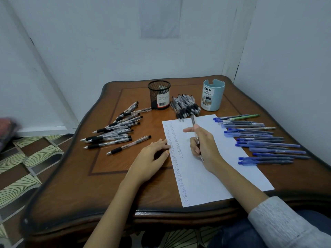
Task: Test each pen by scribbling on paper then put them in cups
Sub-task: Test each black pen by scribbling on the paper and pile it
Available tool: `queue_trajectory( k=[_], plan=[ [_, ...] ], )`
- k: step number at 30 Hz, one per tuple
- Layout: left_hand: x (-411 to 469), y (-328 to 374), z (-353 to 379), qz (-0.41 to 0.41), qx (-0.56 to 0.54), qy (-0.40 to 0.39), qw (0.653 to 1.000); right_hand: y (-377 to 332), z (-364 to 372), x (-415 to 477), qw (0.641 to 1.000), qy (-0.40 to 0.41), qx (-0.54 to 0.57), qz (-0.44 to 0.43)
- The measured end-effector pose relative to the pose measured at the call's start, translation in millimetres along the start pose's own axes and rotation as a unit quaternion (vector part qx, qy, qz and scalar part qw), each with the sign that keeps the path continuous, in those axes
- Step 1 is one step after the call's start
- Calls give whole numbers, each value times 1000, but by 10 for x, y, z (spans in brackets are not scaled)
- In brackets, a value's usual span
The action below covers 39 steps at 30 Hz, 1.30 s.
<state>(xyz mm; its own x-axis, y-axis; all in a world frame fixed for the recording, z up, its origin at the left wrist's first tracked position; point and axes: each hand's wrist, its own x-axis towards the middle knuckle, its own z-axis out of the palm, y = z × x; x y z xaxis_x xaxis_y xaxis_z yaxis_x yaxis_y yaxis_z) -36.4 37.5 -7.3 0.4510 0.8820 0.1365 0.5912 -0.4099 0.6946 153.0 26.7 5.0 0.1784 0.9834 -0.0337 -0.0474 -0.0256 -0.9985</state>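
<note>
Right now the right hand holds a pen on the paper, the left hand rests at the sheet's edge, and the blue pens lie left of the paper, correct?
Not quite: the head view shows the blue pens lying right of the paper. The right hand does hold a pen, and the left hand rests at the sheet's edge.

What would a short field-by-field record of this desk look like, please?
right hand: grips pen, tip down over paper
left hand: fingers rest on paper's left edge
paper: scribble columns along left side
far side: mesh cup and blue cup, upright
black pens: left of paper, plus a pile between cups
blue pens: right of paper
</note>
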Motion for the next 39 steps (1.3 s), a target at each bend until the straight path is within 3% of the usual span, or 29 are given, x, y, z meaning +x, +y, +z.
queue_trajectory(
  k=[14,21,25,29,34,39],
  plan=[
    [12,-3,-16,1,35,-31,999,28,4,30,1000,-19,-11,-8],
    [59,-27,-12,11,59,-50,997,-46,-95,257,994,3,-106,-17],
    [60,-43,-19,12,53,-40,998,-256,-174,613,963,81,-234,-103],
    [65,-59,-28,-1,41,-34,999,-403,-145,1067,933,122,-314,-129],
    [86,-76,-38,-10,34,-37,999,-454,-47,1513,885,135,-421,-146],
    [87,-68,-51,-13,24,-36,999,-430,-33,1703,859,101,-485,-129]
  ],
)
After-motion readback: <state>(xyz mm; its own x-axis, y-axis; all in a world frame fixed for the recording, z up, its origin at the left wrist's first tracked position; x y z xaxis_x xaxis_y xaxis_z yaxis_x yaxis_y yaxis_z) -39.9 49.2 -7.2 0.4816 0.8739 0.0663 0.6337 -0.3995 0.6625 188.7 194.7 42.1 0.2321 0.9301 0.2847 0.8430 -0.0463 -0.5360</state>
